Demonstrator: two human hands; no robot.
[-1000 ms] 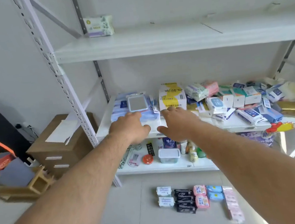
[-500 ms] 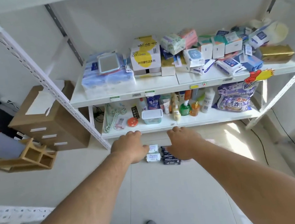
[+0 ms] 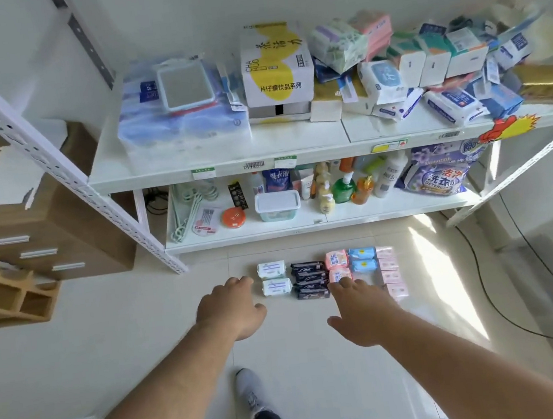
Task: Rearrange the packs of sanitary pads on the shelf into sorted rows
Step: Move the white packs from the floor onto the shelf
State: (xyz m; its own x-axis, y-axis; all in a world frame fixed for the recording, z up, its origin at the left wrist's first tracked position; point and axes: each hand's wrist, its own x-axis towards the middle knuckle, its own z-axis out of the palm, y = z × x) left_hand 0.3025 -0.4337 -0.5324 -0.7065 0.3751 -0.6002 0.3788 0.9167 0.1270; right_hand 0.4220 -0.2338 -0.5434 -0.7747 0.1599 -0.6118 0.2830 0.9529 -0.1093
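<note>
Packs of sanitary pads lie in sorted columns on the floor: two white packs (image 3: 273, 278), several black packs (image 3: 310, 279), two pink packs (image 3: 337, 259), two blue packs (image 3: 363, 259) and a column of pale pink packs (image 3: 391, 272). My left hand (image 3: 232, 308) hovers just left of the white packs, fingers relaxed and empty. My right hand (image 3: 360, 310) reaches out flat, its fingertips over the lower pink pack; it holds nothing. A jumbled heap of more packs (image 3: 425, 75) lies on the right of the middle shelf (image 3: 261, 149).
The middle shelf also bears a blue wrapped bundle (image 3: 182, 116) with a mirror on it and a yellow-white box (image 3: 274, 65). Bottles and a detergent bag (image 3: 436, 174) fill the lower shelf. A brown drawer unit (image 3: 39, 229) stands left. A black cable (image 3: 505, 293) runs across the floor at right.
My view has dropped from the middle shelf to the floor. Both hands have come down from the shelf edge to the rows of packs on the floor.
</note>
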